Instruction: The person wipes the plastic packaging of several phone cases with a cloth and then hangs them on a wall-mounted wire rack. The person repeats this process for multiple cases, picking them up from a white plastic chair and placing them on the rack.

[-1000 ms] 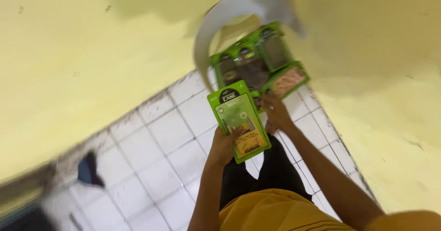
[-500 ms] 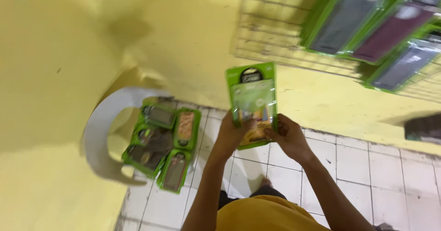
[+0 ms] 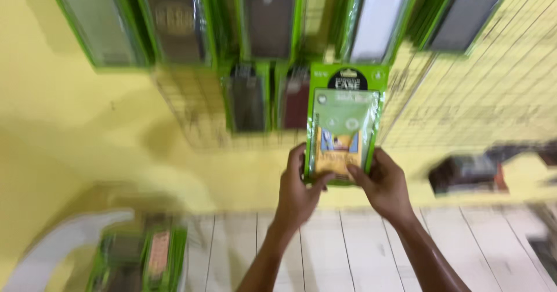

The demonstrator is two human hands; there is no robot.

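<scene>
A green packaged phone case (image 3: 343, 123) is held upright in front of a wire display grid (image 3: 481, 94) on a yellow wall. My left hand (image 3: 297, 186) grips its lower left edge and my right hand (image 3: 384, 183) grips its lower right edge. Several similar green packages (image 3: 272, 19) hang on the grid above and to the left of it. Two more hang just left of it (image 3: 268, 97).
A white plastic chair (image 3: 64, 245) at lower left carries a pile of green packages (image 3: 142, 257). The floor (image 3: 348, 251) is white tile. A dark package (image 3: 467, 173) hangs at the right. The picture is blurred by motion.
The view has swung up from the chair and floor to the wall grid. Both hands have lifted the green package up in front of the hanging packages.
</scene>
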